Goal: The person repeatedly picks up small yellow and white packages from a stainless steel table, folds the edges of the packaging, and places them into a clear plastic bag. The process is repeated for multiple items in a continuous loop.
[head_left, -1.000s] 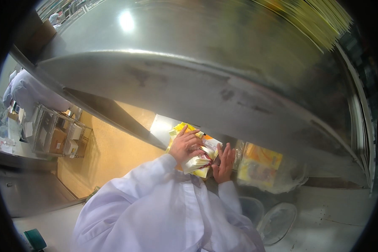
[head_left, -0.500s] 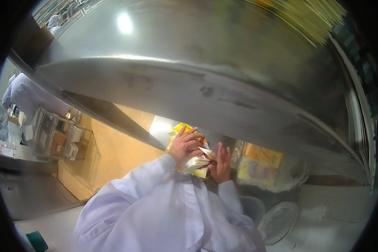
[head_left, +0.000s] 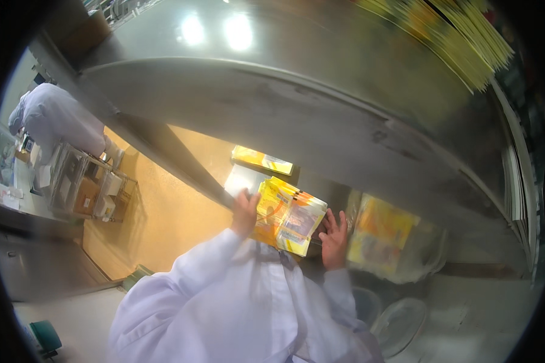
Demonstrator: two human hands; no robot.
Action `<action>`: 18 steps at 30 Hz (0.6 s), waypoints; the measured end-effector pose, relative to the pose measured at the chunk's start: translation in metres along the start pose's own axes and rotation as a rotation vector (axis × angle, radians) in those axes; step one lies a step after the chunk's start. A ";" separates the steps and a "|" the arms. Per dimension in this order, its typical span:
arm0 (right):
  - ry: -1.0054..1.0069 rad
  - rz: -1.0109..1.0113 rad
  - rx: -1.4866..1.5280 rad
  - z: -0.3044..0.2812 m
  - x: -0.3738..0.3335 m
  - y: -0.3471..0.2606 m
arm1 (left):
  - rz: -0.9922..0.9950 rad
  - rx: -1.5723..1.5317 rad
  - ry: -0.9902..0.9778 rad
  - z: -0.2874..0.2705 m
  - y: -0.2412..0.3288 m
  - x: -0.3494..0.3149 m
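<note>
A stack of flat yellow and orange printed packaging pouches (head_left: 290, 215) lies spread in front of my chest, its printed face up. My left hand (head_left: 245, 213) grips the stack's left edge with the fingers curled round it. At the right edge, my right hand (head_left: 334, 240) has its fingers apart, close to the pouches; whether the fingertips touch them is hard to tell. Past the stack, partly under the steel ledge, lies another bundle of yellow pouches (head_left: 263, 160).
A steel shelf (head_left: 236, 97) spans the front, with yellow pouches (head_left: 454, 36) stacked at its upper right. Right of my hand lies a clear bag of yellow pouches (head_left: 381, 233), near a round clear lid (head_left: 399, 327). At left, a person in white (head_left: 57, 118) bends by a cart of boxes (head_left: 94, 187).
The pouches bent between my hands now lie flat, with the printed face showing. My left hand moved to their left edge; my right hand shifted right. The far bundle has come into view.
</note>
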State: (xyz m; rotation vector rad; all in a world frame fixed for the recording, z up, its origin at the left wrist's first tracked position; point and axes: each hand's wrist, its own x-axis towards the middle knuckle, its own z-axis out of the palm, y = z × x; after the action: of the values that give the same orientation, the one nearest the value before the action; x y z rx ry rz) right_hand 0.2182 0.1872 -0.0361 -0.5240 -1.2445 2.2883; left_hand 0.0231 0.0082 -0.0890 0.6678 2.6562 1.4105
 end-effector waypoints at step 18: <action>0.060 -0.525 -1.161 0.016 0.033 0.017 | 0.213 -0.440 -0.099 -0.006 0.037 -0.004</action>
State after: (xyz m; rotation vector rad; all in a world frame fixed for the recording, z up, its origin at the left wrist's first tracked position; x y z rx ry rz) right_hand 0.1785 0.1876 -0.0451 -0.5182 -2.2713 0.9553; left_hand 0.0381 0.0202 -0.0566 0.9527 2.1392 1.8758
